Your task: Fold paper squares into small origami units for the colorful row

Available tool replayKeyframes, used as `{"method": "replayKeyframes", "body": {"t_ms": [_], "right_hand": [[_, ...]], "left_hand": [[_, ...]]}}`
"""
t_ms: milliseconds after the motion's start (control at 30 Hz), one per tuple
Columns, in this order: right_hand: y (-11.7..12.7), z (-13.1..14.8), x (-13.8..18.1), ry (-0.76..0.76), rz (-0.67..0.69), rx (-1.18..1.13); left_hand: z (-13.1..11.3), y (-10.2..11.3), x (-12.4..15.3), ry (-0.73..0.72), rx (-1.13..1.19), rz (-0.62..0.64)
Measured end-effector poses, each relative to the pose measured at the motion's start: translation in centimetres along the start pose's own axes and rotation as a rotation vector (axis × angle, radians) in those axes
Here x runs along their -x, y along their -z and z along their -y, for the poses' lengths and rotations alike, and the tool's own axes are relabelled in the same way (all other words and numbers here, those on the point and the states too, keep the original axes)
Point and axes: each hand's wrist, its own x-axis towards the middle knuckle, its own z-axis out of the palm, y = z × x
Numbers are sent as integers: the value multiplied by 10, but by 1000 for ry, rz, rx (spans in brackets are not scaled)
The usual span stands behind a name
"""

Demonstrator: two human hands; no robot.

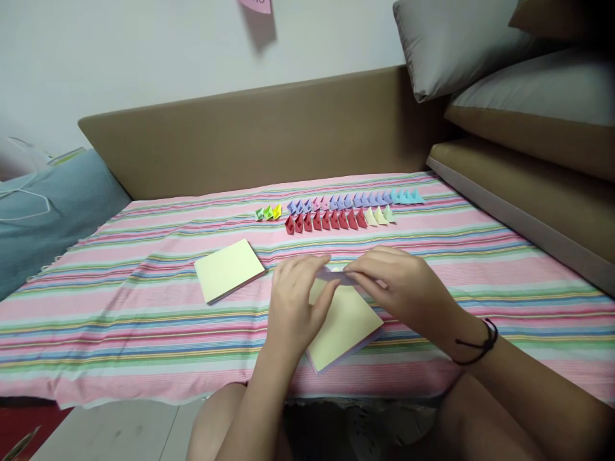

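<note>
A small folded piece of pale paper (336,269) is held above the bedspread, its shape partly hidden by fingers. My right hand (396,278), with a dark cord bracelet on its wrist, pinches the paper's right end between thumb and fingertips. At the other end is my left hand (298,298), thumb and forefinger apart around the paper's left edge; whether they touch it is hard to see. Beneath both hands lies a stack of pale yellow square paper (343,326), with a lavender edge showing below. Another pale yellow paper stack (229,271) lies to the left.
Farther back stand rows of small folded paper boats: red boats (327,221), purple boats (365,200), light blue boats (407,196) and yellow-green boats (268,212). They rest on a striped bedspread (144,320). Cushions (533,109) pile up at right; a brown backrest (259,141) runs behind.
</note>
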Motion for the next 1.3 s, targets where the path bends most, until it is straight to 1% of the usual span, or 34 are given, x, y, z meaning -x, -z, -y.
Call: {"method": "replayKeyframes", "body": {"t_ms": [100, 200, 300, 333, 400, 467, 533, 600, 633, 700, 800, 867, 933, 1000, 1100, 1167, 1300], "right_hand": [[-1, 5, 0, 57, -26, 19], [6, 1, 1, 47, -107, 6], [16, -7, 2, -17, -160, -42], [19, -10, 2, -60, -168, -66], [24, -15, 2, -185, -186, -125], [26, -19, 2, -327, -168, -206], [24, -21, 1, -426, -104, -308], [20, -22, 0, -477, -28, -402], [18, -22, 0, -493, 0, -440], [14, -23, 0, -517, 36, -508], [8, -24, 2, -511, 67, -585], [6, -25, 3, -464, 105, -637], [6, -24, 3, -401, 175, -696], [7, -24, 3, -336, 230, -712], [10, -23, 1, -272, 240, -636], [10, -23, 0, -285, 235, -609], [10, -21, 0, -376, 190, -571]], "left_hand": [[-1, -1, 1, 18, 8, -10], [7, 6, 0, 38, 0, -45], [17, 14, 0, 72, -7, -83], [20, 16, 0, 106, 1, -101], [23, 18, 0, 240, 67, -158], [23, 17, -1, 424, 258, -223], [20, 13, -2, 598, 575, -227], [16, 6, -3, 724, 867, -137], [14, 3, -3, 770, 963, -75], [10, -3, -3, 823, 1040, 11], [7, -8, -1, 837, 1023, 37], [6, -8, -1, 832, 1011, 68], [6, -7, -1, 822, 1025, 104], [7, -6, -2, 789, 1027, 94], [11, -5, -2, 680, 940, 51], [14, -5, -2, 610, 851, 48], [15, -7, 0, 555, 680, 63]]}}
